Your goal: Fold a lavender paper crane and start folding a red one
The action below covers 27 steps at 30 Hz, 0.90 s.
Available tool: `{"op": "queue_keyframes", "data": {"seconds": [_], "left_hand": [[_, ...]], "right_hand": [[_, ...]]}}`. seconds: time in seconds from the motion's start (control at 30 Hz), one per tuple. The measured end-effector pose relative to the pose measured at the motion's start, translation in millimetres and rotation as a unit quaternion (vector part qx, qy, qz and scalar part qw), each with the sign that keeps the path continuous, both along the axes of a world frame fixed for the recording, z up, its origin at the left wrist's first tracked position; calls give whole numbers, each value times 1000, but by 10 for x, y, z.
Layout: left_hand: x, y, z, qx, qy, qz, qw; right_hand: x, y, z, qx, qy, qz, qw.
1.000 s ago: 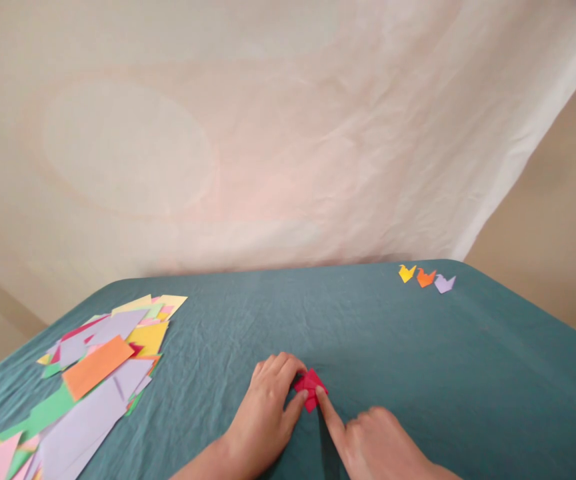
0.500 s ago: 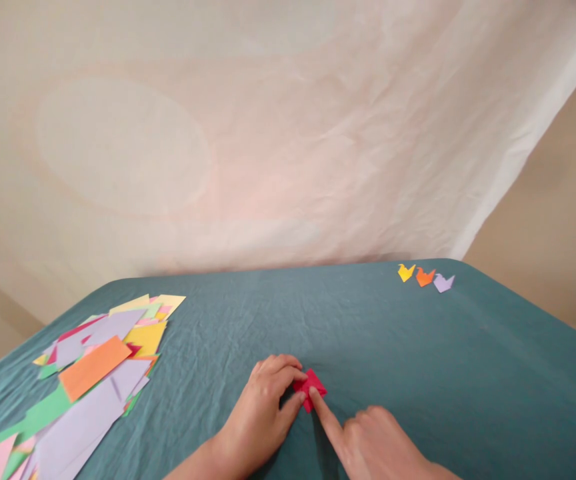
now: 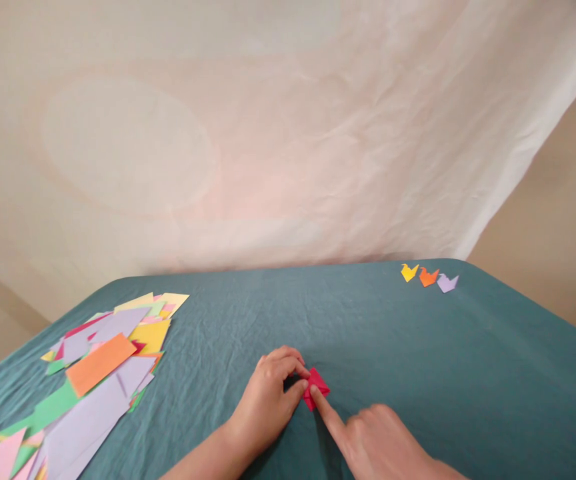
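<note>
A small folded piece of red paper [image 3: 317, 385] lies on the teal tablecloth [image 3: 378, 333] near the front middle. My left hand [image 3: 268, 400] pinches its left side between curled fingers and thumb. My right hand [image 3: 368, 443] presses its extended index finger onto the paper's lower edge; the other fingers are curled in.
A loose heap of coloured paper sheets [image 3: 93, 373] spreads over the left of the table. Three small folded paper figures, yellow [image 3: 409, 272], orange [image 3: 427, 277] and lilac [image 3: 447, 283], stand in a row at the far right corner. A cream cloth backdrop [image 3: 268, 133] hangs behind.
The red paper has been folded narrower. My left fingers closed in on its left side, and my right index finger slid slightly along its lower edge.
</note>
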<state>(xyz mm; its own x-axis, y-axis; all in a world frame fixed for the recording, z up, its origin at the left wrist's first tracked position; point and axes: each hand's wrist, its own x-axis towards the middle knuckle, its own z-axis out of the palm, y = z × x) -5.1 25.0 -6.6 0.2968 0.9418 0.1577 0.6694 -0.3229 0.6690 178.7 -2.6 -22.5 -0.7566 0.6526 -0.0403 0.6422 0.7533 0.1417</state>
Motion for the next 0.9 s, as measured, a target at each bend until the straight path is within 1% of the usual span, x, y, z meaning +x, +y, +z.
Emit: {"op": "queue_keyframes", "data": {"seconds": [0.17, 0.3, 0.47, 0.73, 0.83, 0.9], "left_hand": [[-8, 3, -24, 6, -2, 7, 1000], [-12, -11, -24, 7, -5, 4, 1000], [-3, -14, -8, 15, -4, 2, 1000], [-16, -20, -24, 41, 24, -12, 999], [-18, -27, -22, 62, 36, -35, 997], [-24, -32, -29, 75, 38, -82, 993]], "right_hand": [[29, -12, -61, 42, 41, 25, 998], [22, 4, -39, 42, 64, 29, 997], [0, 0, 1, 39, 56, 20, 997], [82, -25, -64, 67, 48, 17, 996], [87, -23, -73, 67, 39, 11, 997], [79, -25, -72, 63, 38, 6, 997]]}}
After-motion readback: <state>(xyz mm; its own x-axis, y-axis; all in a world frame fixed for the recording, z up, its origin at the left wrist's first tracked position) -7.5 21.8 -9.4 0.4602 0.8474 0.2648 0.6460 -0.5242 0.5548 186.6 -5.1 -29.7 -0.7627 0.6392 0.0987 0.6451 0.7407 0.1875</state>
